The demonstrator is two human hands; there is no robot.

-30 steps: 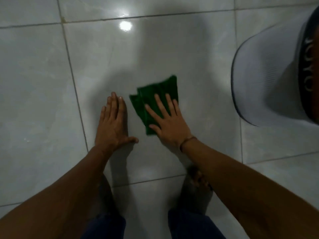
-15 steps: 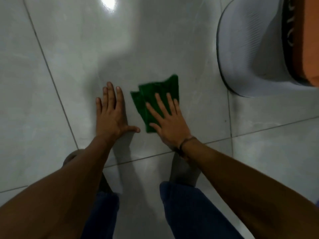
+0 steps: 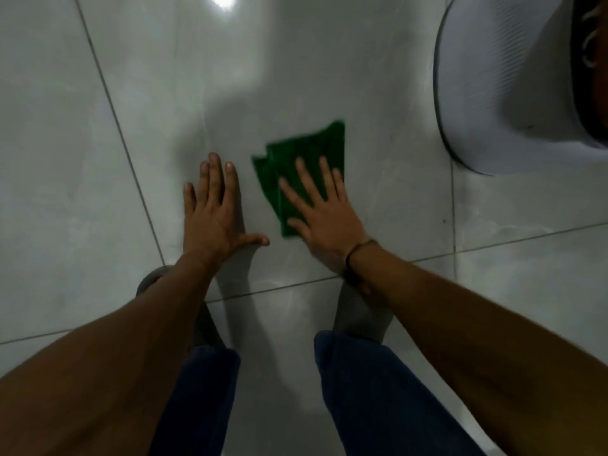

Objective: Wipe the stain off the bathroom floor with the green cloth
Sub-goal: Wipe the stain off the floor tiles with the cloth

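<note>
A folded green cloth (image 3: pixel 309 148) lies flat on the glossy pale floor tiles (image 3: pixel 98 192) in the middle of the view. My right hand (image 3: pixel 324 222) presses down on its near half with fingers spread, and the cloth's edges look motion-blurred. My left hand (image 3: pixel 214 215) rests flat on the bare tile just left of the cloth, fingers together, thumb out, holding nothing. I cannot make out any stain; the tile under the cloth is hidden.
A white rounded fixture (image 3: pixel 493 77) stands at the upper right, close to the cloth's right side. My feet (image 3: pixel 358 319) and blue trouser legs (image 3: pixel 362 390) are below the hands. A ceiling light reflects at the top (image 3: pixel 223 0).
The view has tilted, so the white fixture sits higher and my legs show more. My right hand stays pressed on the cloth, which is now blurred; my left hand stays planted.
</note>
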